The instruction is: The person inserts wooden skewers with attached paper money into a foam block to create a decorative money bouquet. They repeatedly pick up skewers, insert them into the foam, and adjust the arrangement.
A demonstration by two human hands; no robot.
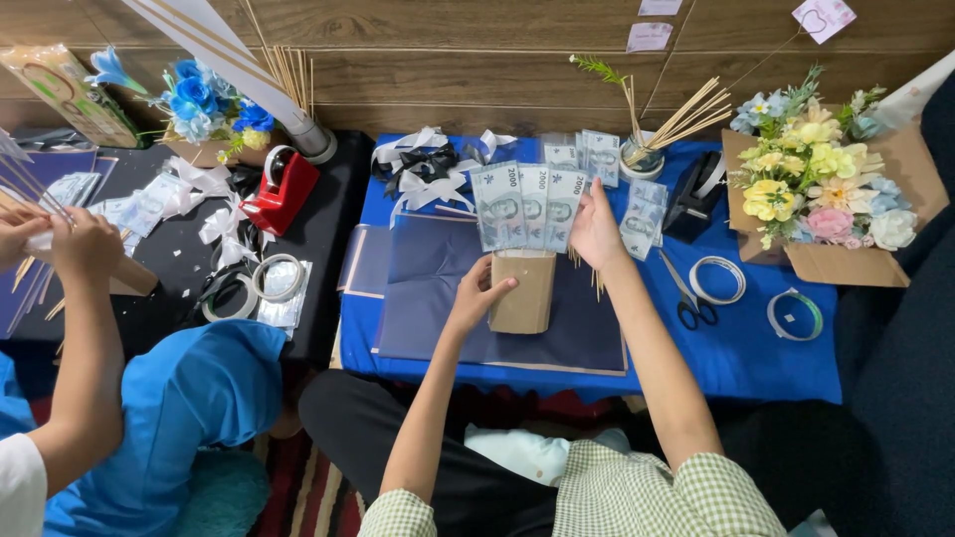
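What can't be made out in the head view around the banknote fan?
- Brown cardboard cone: its top is hidden behind the banknotes, so how the sticks enter is unseen.
- Left hand: fingertips curl round the cone's edge, so the grip is unclear.
- Right hand: palm side hidden.
- Co-worker's hands: the item they hold is cut by the left edge.
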